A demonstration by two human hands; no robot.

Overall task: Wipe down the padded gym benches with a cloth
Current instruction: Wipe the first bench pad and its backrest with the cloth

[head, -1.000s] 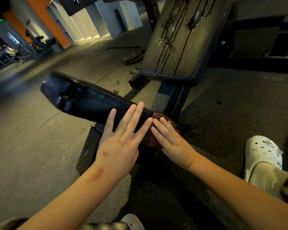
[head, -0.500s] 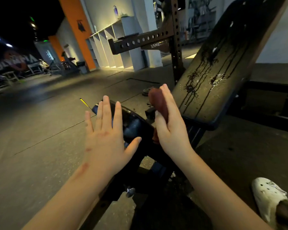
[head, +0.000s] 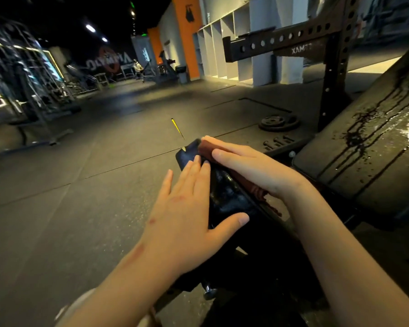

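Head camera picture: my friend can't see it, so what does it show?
A person's right hand presses a reddish-brown cloth flat against a black bench seat pad, while the left hand rests flat on it. To the right, the tilted back pad is streaked with wet drips.

Rack plate (head: 301, 51): "XAM…", rest blurred. Far wall sign (head: 109, 63): "OLYMPIA", blurry.

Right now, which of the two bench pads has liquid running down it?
The tilted back pad at right, streaked with dark drips; the smaller seat pad is under the cloth.
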